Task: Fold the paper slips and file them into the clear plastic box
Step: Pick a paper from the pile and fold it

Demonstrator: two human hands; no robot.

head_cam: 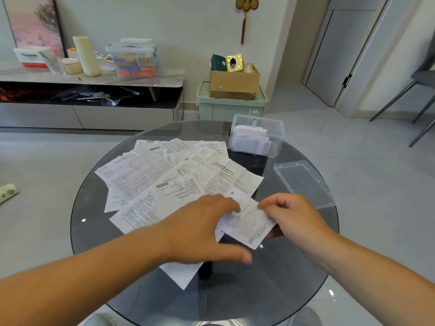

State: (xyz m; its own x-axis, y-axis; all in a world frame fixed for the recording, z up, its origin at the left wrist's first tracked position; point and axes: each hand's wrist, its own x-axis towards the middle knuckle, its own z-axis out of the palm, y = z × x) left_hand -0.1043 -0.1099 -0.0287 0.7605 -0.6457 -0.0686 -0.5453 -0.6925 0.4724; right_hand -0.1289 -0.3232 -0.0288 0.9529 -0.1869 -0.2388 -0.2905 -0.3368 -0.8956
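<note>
I read this as the folding step on one paper slip [249, 222]. The slip sits at the near right corner of the spread of loose papers [146, 175] on the round glass desk [294, 267], with its right end raised a little.

The left hand [207, 229] lies flat across the slip's left end. Its fingers are straight and spread and the thumb sticks out, so it presses down and grips nothing. The right hand [294, 217] has its fingers curled, pinching the slip's right edge between thumb and fingertips.

As I judge it, the next move is to swing that pinched edge over toward the left hand, line up the edges and run a crease. The slip then goes across to the clear box [277, 137] at the far right of the desk. The box is open and already holds folded slips [249, 142] standing on edge, and its lid [303, 182] lies on the desk between the box and the right hand. With so many sheets unfolded, I'd say much of the job remains.

As for writing, every sheet carries dense small print that I cannot read from here. The only clear mark is a barcode [162, 185] on one sheet near the middle, and I can make out no brand.
</note>
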